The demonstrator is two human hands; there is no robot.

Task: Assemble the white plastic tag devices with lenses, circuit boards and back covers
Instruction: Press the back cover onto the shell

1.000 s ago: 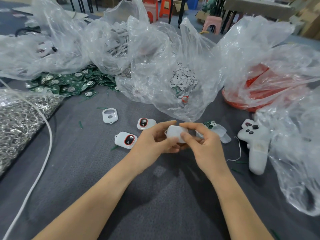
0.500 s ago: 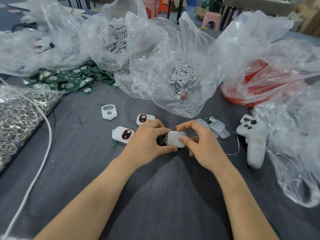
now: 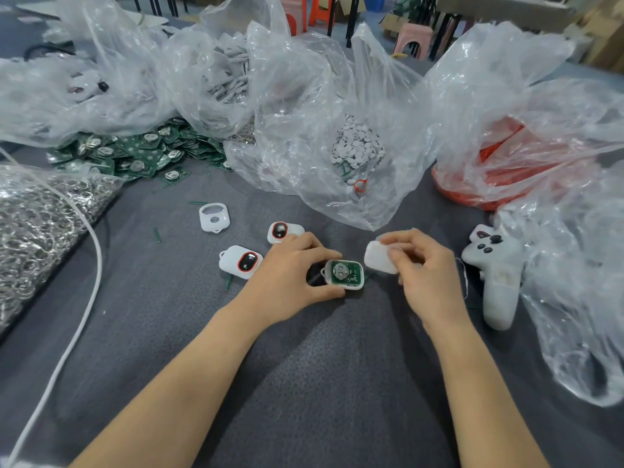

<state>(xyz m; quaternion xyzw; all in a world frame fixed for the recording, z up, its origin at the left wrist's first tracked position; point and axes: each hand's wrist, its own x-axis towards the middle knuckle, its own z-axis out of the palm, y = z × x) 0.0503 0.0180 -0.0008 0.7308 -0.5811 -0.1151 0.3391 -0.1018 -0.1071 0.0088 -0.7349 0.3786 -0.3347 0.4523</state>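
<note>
Two hands meet at the middle of a grey table [image 3: 304, 383]. The left hand [image 3: 290, 275] lies knuckles up, thumb and forefinger curled narrowly round a tag [image 3: 345, 274] and pinching its sides against the cloth. The tag lies open side up, a green board [image 3: 339, 269] with a round silver cell holder seated inside. At two o'clock from the tag, just beside it, the right hand [image 3: 425, 268] has its fingers bent and pinches a white cover [image 3: 380, 261] by its right edge between thumb and fingertips, the cover tilted; whether cover and tag touch cannot be told. At nine o'clock from the left hand, near it, lies a closed tag [image 3: 241, 261] with a red-ringed dark lens. A second one [image 3: 283, 231] sits at twelve o'clock, just beside the knuckles. An empty shell [image 3: 214, 217] lies farther out at ten o'clock. At three o'clock from the right hand rests a white controller [image 3: 496, 275]. Beyond, at twelve o'clock, an open clear bag [image 3: 304, 96] holds white discs [image 3: 358, 146]. At ten o'clock spreads a heap of green boards [image 3: 135, 157]. At nine o'clock, well apart, sits a bag of metal rings [image 3: 33, 224], with a white cable [image 3: 91, 265] running past it. At two o'clock, a red bag [image 3: 506, 170] shows through clear plastic.
</note>
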